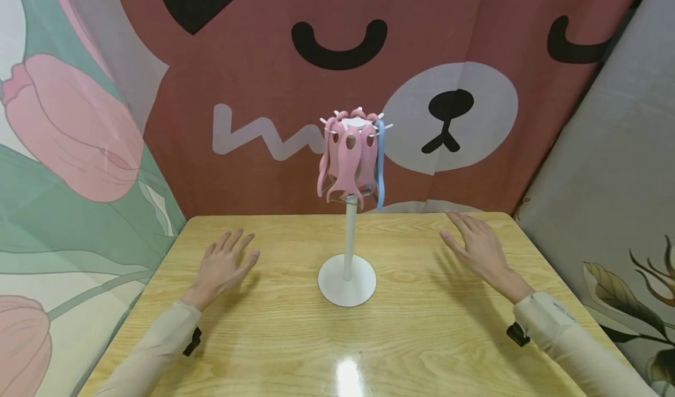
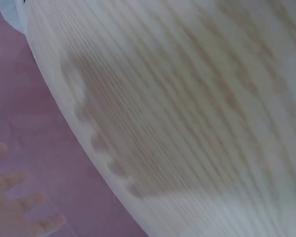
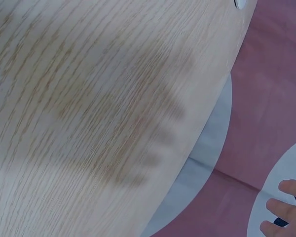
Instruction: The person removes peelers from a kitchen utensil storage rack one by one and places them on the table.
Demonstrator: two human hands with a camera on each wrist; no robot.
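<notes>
In the head view a white stand with a round base and a slim pole rises from the middle of the wooden table. Short white pegs circle its top. Several pink pieces, each with an oval hole near the top and a forked lower end, hang from the pegs. One blue piece hangs on the right side. My left hand is held over the table left of the stand, fingers spread. To the right, my right hand hovers with its fingers extended. Both are apart from the stand and hold nothing.
The wooden table has rounded far corners. Behind it hangs a reddish cloth printed with a bear's face. A floral cloth borders the left side, and a grey cloth the right.
</notes>
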